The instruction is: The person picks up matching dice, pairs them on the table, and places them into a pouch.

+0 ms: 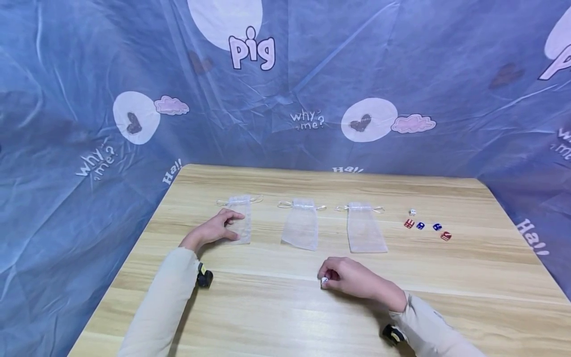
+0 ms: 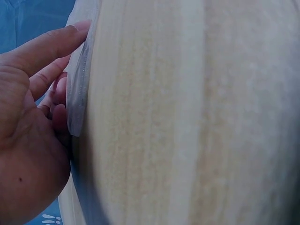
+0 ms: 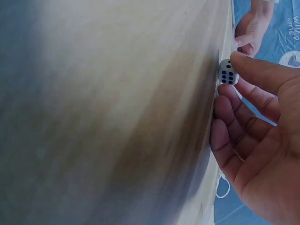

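Note:
Three sheer white drawstring pouches lie flat in a row in the head view: a left pouch (image 1: 244, 225), a middle pouch (image 1: 300, 228) and a right pouch (image 1: 367, 230). My left hand (image 1: 218, 228) rests on the left pouch, thumb and forefinger spread apart. In the left wrist view the pouch's edge (image 2: 79, 98) lies along those fingers. My right hand (image 1: 352, 277) is nearer the front, pinching a white die (image 3: 228, 72) with blue pips between thumb and fingertips, close over the wooden table (image 1: 267, 307).
Several dice stand right of the pouches: a white die (image 1: 412, 212), a red die (image 1: 409, 223), a blue die (image 1: 421, 225), another blue die (image 1: 437, 226) and another red die (image 1: 446, 236). A blue printed cloth (image 1: 285, 89) hangs around the table's back and sides.

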A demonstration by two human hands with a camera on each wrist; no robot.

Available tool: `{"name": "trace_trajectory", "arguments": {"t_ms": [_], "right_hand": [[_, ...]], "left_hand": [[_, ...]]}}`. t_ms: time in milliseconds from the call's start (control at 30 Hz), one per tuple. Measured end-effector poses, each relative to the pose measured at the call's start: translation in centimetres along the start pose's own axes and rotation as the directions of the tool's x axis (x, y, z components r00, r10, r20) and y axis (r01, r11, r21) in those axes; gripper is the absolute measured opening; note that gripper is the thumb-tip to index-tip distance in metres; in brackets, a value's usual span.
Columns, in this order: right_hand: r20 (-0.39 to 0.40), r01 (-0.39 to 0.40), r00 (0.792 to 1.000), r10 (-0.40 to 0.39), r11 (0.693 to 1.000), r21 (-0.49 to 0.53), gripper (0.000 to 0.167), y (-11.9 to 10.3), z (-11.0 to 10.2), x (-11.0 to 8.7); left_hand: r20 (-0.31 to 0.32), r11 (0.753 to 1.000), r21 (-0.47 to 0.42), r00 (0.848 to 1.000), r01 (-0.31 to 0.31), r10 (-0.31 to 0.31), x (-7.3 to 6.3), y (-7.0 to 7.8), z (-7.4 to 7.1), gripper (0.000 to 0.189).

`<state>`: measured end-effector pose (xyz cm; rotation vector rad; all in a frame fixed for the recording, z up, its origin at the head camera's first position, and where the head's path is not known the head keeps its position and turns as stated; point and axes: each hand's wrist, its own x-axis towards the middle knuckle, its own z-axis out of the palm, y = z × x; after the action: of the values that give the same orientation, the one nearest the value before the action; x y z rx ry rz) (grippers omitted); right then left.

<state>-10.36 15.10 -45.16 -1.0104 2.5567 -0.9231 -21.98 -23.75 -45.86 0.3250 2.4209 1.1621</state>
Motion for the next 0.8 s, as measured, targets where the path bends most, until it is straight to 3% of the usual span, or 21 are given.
{"name": "trace_trajectory", "arguments": {"t_ms": [200, 400, 600, 800], "right_hand": [[0.004, -0.013, 1.0, 0.013, 1.0, 0.013, 0.015, 0.0, -0.1, -0.1], [-0.022, -0.034, 0.999, 0.036, 0.995, 0.089, 0.019, 0.3, -1.3, -0.9], [-0.116, -0.081, 0.989, 0.094, 0.99, 0.113, 0.023, 1.2, -3.8, -2.4], [-0.214, -0.18, 0.956, 0.199, 0.978, 0.104, 0.027, 2.4, -7.6, -4.4]], "left_hand": [[-0.005, 1.0, -0.002, 1.0, 0.001, -0.001, 0.0, 0.0, 0.1, 0.063], [-0.003, 1.0, -0.015, 1.0, 0.006, -0.006, 0.0, 0.1, 0.1, 0.063], [-0.004, 1.0, -0.005, 1.0, 0.025, -0.025, 0.0, 0.0, 0.1, 0.063], [-0.007, 0.999, 0.005, 0.999, 0.035, -0.035, 0.1, -0.2, 0.2, 0.063]]}}
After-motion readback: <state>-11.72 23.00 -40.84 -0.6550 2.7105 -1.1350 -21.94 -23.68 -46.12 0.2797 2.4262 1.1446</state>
